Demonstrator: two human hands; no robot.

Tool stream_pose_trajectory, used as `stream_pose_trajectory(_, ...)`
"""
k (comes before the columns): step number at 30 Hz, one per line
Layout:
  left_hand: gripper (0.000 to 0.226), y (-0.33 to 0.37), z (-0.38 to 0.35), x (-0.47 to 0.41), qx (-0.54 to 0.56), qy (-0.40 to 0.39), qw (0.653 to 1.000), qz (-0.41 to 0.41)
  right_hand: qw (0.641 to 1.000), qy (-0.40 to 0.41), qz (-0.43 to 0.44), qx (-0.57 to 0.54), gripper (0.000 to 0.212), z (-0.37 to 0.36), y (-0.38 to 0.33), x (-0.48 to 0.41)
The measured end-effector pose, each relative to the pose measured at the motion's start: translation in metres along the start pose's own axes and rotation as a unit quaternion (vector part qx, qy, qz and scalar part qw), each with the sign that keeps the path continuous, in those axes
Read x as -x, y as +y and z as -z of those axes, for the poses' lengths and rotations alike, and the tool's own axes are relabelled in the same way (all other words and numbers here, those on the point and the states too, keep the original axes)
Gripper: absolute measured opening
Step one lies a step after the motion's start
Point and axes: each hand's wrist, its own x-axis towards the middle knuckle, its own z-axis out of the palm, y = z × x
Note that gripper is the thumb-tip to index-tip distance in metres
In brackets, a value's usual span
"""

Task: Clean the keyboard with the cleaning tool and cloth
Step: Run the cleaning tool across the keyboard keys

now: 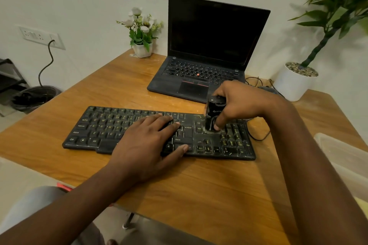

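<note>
A dusty black keyboard (103, 127) lies across the middle of the wooden table (199, 189). My left hand (147, 141) rests flat on its right-of-centre keys, fingers straight. My right hand (237, 103) grips a small black cleaning tool (212, 115) held upright, its lower end touching the keys just left of the number pad. Pale dust lies around the tool's tip. No cloth shows in view.
An open black laptop (201, 49) stands behind the keyboard. A small flower pot (142, 49) sits at the table's back edge, a large white plant pot (292, 83) at the right. A translucent plastic box (346, 157) is at the right edge. The keyboard's cable (256, 135) loops to the right.
</note>
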Motion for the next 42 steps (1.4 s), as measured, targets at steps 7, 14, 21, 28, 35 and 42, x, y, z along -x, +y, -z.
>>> stream_pose_trajectory(7,0.078,0.0,0.0,0.0,0.0,0.0,1.0,0.001,1.0,-0.005,0.009,0.007,0.034,-0.004,-0.008,0.001)
stream_pose_trajectory(14,0.079,0.001,0.0,0.0,-0.004,0.003,1.0,0.003,0.999,0.015,0.033,0.01,0.037,-0.013,-0.023,-0.001)
stream_pose_trajectory(21,0.078,-0.001,-0.001,0.0,0.002,0.004,1.0,0.0,0.992,-0.011,0.006,0.125,0.034,-0.01,-0.03,0.011)
stream_pose_trajectory(28,0.08,0.0,0.0,0.0,0.003,0.006,1.0,-0.002,0.998,0.02,0.041,0.052,0.034,-0.02,-0.037,0.005)
stream_pose_trajectory(35,0.077,-0.001,-0.001,0.001,0.004,0.01,1.0,-0.004,0.991,0.001,-0.008,0.134,0.031,-0.007,-0.025,0.014)
stream_pose_trajectory(42,0.077,-0.001,-0.001,0.0,0.0,0.008,1.0,-0.001,0.998,-0.009,0.039,0.048,0.034,-0.016,-0.034,0.008)
